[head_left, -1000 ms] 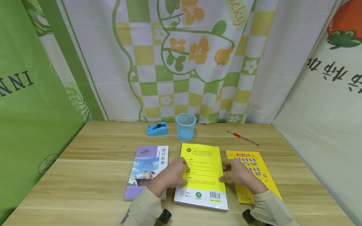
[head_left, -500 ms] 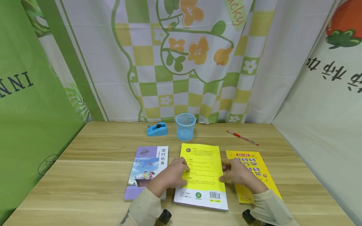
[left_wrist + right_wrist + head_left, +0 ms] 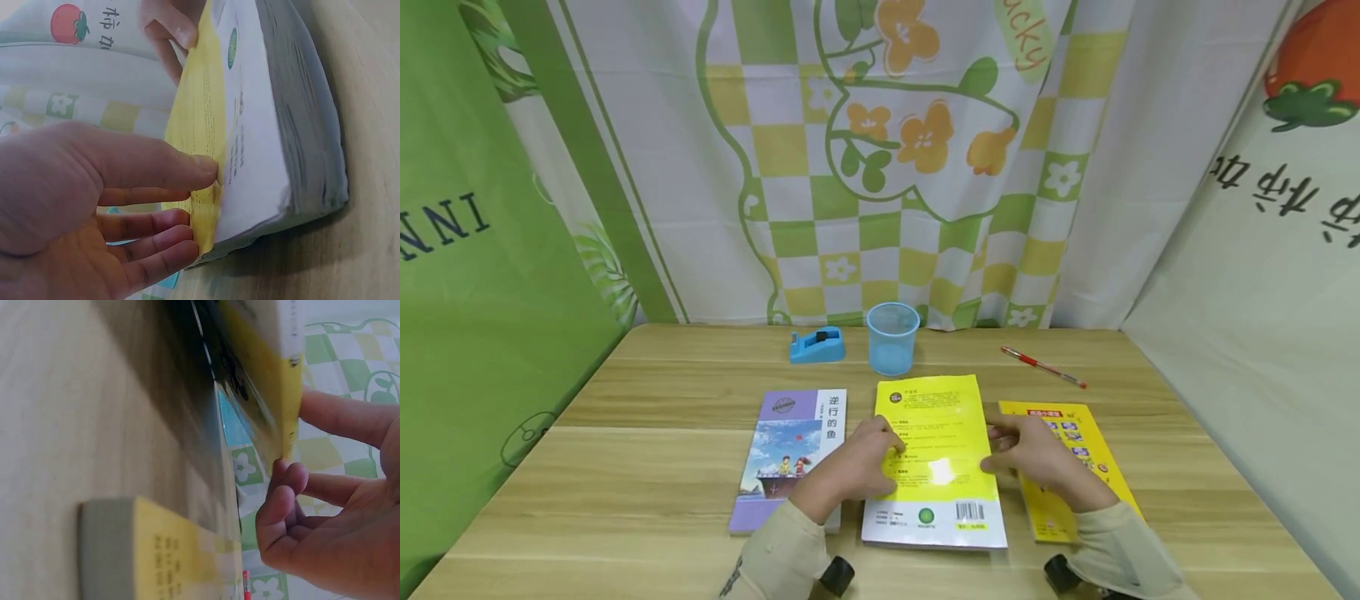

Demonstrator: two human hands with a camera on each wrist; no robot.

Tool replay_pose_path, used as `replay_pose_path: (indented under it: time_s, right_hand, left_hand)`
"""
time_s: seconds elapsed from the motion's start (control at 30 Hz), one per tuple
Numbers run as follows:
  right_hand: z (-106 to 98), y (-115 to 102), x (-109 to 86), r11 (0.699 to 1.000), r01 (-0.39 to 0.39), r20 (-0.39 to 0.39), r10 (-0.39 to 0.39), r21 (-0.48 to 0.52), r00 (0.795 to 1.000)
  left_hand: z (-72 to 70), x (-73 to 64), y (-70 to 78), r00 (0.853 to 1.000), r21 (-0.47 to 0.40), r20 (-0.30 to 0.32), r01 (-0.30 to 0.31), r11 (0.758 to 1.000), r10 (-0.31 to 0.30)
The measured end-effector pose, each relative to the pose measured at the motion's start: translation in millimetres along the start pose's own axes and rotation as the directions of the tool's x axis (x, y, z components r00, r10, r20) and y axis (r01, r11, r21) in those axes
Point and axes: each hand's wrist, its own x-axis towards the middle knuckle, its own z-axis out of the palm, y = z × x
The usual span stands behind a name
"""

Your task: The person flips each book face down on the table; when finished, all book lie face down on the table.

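A thick yellow-and-white book [image 3: 928, 417] lies between my hands, its printed back cover facing up. My left hand [image 3: 859, 465] grips its left edge, thumb on the cover and fingers along the side, as the left wrist view shows. On the opposite edge, my right hand [image 3: 1033, 454] pinches the spine [image 3: 291, 406], with thumb above and curled fingertips below. In the right wrist view this side is raised off the table and the dark underside shows. A purple-and-white book [image 3: 782, 450] is partly covered by my left arm, and a second yellow book [image 3: 1097, 450] lies beneath my right forearm.
Behind the books, a blue tape dispenser [image 3: 817, 345] and a translucent blue cup [image 3: 892, 340] stand on the wooden table [image 3: 625, 467]. A red pen [image 3: 1043, 367] lies at the back right. Patterned curtains [image 3: 880, 242] hang around the table.
The middle book's right side has come up off the table with my right hand, and a bright glare now shows on its cover. My left hand stays in place.
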Motion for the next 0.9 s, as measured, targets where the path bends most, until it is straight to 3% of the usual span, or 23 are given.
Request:
replay_pose_path:
  time_s: [0.2, 0.43, 0.53, 0.67, 0.73, 0.9]
  right_hand:
    - [-4, -2, 0.4, 0.994, 0.033, -0.003, -0.033, 0.102, 0.999]
    - [-12, -1, -0.9, 0.958, 0.127, 0.052, -0.145, 0.259, 0.988]
    - [-14, 2, -0.9, 0.929, 0.185, 0.102, -0.228, 0.321, 0.968]
    - [-14, 7, 0.1, 0.875, 0.288, 0.185, -0.380, 0.390, 0.906]
    - [-13, 8, 0.6, 0.863, 0.323, 0.202, -0.422, 0.389, 0.884]
    - [-7, 7, -0.3, 0.875, 0.333, 0.190, -0.415, 0.351, 0.890]
  left_hand:
    - [-1.1, -0.5, -0.6, 1.000, -0.045, -0.017, 0.008, 0.999, -0.009]
    - [-1.8, -0.8, 0.4, 0.999, -0.142, -0.002, 0.032, 0.989, -0.032]
    - [-2.5, -0.6, 2.1, 0.999, -0.184, 0.006, 0.043, 0.982, -0.042]
    - [-3.7, -0.3, 4.1, 0.999, -0.221, 0.012, 0.054, 0.974, -0.053]
    - [-4.1, 0.0, 4.6, 0.998, -0.228, 0.014, 0.058, 0.972, -0.057]
    - [-4.7, 0.3, 5.3, 0.999, -0.237, 0.016, 0.052, 0.970, -0.050]
